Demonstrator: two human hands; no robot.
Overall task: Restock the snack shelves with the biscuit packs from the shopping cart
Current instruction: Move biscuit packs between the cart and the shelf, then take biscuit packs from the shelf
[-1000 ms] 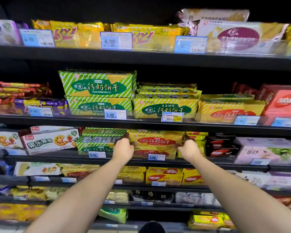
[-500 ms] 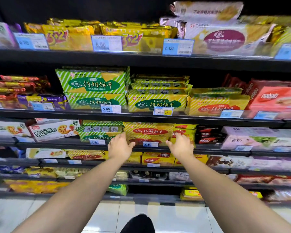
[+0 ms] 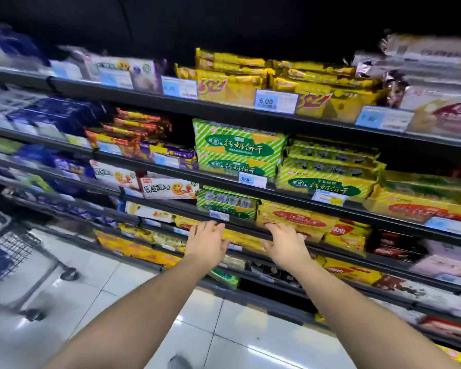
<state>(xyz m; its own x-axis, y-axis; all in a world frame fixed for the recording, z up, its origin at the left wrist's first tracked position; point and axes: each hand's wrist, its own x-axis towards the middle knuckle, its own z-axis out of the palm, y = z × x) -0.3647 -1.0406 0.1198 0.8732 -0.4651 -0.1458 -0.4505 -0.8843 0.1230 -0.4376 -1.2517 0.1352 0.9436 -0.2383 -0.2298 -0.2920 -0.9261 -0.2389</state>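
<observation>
Hovering palm-down on outstretched arms, left hand [image 3: 208, 242] and right hand [image 3: 286, 246] held nothing, fingers straight and apart, near the yellow biscuit pack [image 3: 298, 221].

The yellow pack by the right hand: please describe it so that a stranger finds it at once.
On the third visible shelf down of the snack shelves, look just above the right hand. This yellow pack bears a red oval label, unlike the green striped pack to its left and the red-and-yellow pack to its right.
</observation>
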